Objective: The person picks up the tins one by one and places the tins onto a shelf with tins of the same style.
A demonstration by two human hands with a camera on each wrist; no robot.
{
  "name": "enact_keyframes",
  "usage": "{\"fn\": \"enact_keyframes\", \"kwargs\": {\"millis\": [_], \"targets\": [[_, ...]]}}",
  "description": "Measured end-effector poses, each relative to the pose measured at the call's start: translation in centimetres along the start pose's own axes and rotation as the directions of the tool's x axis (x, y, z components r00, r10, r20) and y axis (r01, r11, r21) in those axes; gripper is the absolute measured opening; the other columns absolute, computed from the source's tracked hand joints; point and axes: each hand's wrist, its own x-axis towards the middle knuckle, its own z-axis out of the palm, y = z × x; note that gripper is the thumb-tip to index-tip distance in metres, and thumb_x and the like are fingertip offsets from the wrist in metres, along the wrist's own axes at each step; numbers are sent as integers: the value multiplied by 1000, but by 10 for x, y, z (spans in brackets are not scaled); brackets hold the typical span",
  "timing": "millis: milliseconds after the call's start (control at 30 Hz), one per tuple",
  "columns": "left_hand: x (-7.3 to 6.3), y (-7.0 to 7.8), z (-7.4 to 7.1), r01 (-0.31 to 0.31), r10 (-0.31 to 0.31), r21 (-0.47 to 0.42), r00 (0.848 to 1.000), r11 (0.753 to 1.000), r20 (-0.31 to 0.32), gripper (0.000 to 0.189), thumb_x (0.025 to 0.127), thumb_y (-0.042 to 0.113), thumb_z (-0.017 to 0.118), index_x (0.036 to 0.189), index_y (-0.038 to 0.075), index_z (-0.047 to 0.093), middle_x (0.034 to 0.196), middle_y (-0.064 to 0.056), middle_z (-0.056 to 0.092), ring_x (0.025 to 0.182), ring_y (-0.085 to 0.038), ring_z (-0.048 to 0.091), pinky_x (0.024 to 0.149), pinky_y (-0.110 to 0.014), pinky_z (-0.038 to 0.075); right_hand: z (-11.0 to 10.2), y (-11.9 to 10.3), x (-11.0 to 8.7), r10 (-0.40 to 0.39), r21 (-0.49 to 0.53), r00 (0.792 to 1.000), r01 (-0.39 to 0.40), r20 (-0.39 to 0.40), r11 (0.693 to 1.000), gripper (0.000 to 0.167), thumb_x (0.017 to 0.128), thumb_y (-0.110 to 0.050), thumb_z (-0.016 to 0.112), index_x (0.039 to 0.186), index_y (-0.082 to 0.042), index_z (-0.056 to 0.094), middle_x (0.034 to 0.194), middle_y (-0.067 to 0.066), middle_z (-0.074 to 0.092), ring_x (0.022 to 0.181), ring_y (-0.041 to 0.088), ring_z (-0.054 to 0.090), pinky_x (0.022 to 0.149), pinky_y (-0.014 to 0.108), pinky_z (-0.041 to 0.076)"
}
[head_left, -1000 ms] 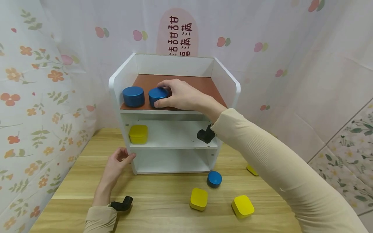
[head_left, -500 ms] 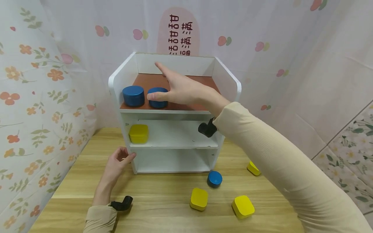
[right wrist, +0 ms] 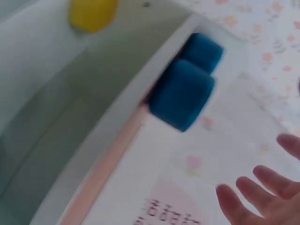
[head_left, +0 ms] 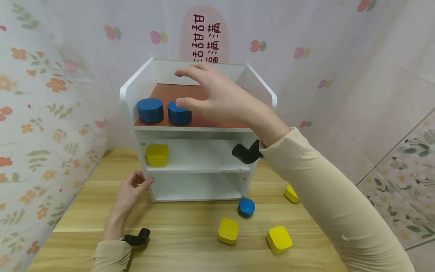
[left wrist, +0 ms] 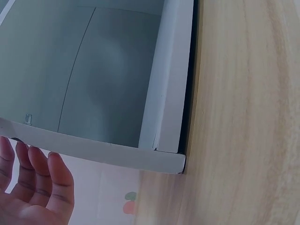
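Long cream sleeves (head_left: 326, 192), black angled wrist cameras (head_left: 247, 152), bare fingers (left wrist: 60, 180)

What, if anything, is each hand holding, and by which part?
The right hand holds nothing. The left hand touches the shelf at its left edge; whether it grips there cannot be told.

Holds right hand (head_left: 221, 92) high on outstretched right arm (head_left: 326, 194), with right thumb (head_left: 193, 104) spread apart from gently bent fingers (head_left: 192, 71). Holds left hand (head_left: 128, 192) low, with left thumb (head_left: 146, 183) extended, left fingers (left wrist: 61, 185) loosely curved.
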Motion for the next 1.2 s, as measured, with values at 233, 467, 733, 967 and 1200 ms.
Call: {"fn": "enact_keyframes", "kwargs": {"millis": [233, 467, 733, 967, 1200], "targets": [[-1, 0, -6, -4, 4, 16, 1000, 1000, 2, 32, 94, 21, 68, 107, -3, 50, 94, -2, 55, 89, -12, 51, 74, -23, 43, 1, -13, -17, -221, -52, 965, 216, -143, 975, 50, 96, -38, 62, 138, -14, 52, 147, 8, 39, 134, 16, 36, 108, 26, 27], [-3, -1, -8, -12, 12, 17, 1000, 1000, -11, 31, 94, 20, 68, 106, -3, 51, 93, 0, 55, 89, -11, 51, 74, -22, 43, 6, -7, -52, -268, 33, 912, 292, -311, 956, 46, 93, -30, 68, 134, -10, 58, 141, 5, 47, 129, 11, 42, 105, 28, 33], [-3, 0, -7, -21, 21, 13, 1000, 1000, 6, 32, 94, 19, 68, 108, -3, 50, 95, -2, 54, 88, -12, 51, 74, -26, 45, 21, 12, -99, -168, 211, 889, 279, -427, 937, 44, 90, -11, 71, 132, -8, 59, 138, -3, 50, 125, 12, 47, 97, 37, 44], [-1, 2, -4, -19, 18, 31, 1000, 999, 18, 34, 94, 21, 68, 108, -4, 50, 97, -6, 54, 89, -13, 51, 75, -27, 46, 44, 32, -133, -14, 467, 833, 324, -553, 823, 51, 83, 16, 65, 131, 3, 56, 133, 12, 54, 123, 32, 48, 97, 44, 43], [1, -1, -3, -17, 17, 65, 1000, 998, 3, 33, 94, 22, 68, 108, -2, 51, 97, -7, 55, 89, -13, 52, 75, -28, 47, 81, 52, -161, 168, 548, 814, 207, -556, 811, 48, 83, 17, 65, 128, 2, 58, 129, 15, 56, 119, 29, 50, 95, 34, 45]]}}
